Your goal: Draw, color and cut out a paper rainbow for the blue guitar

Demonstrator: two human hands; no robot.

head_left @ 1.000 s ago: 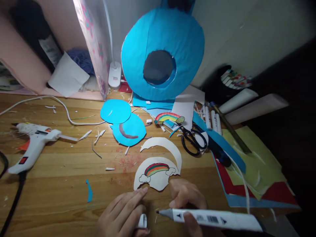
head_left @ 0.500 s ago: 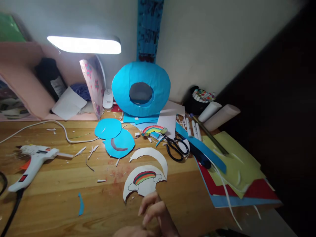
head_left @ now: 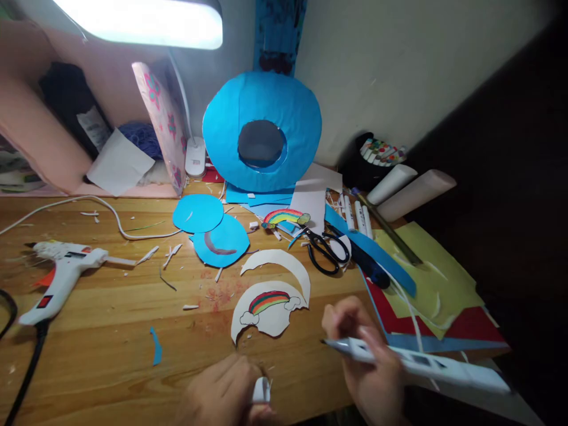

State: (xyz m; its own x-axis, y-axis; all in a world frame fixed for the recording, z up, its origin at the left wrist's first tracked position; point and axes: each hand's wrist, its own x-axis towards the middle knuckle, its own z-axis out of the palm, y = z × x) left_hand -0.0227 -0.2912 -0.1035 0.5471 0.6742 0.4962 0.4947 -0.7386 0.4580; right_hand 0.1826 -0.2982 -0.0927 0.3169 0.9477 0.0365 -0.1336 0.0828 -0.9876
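A white marker (head_left: 444, 365) with its dark tip bare is gripped in my right hand (head_left: 368, 361), over the table's right part. My left hand (head_left: 226, 387) is closed around a white marker cap (head_left: 261, 390) at the bottom middle. Just beyond my hands lies a white paper cutout (head_left: 261, 313) with a coloured rainbow and two uncoloured clouds. A curved white paper strip (head_left: 284, 260) rests along its far edge. Two blue paper rounds (head_left: 197, 213) overlap farther back; the nearer one bears a dark curved mark.
A white glue gun (head_left: 66, 278) lies at left. Black scissors (head_left: 326, 251) and a small rainbow cutout (head_left: 284, 218) lie right of centre. A blue ring (head_left: 217, 136) stands at the back under a lamp (head_left: 164, 23). Coloured sheets (head_left: 444, 266) cover the right edge.
My hands have moved apart, the right one going right with the uncapped marker, the left one holding the cap. The camera view has tilted down and come closer.
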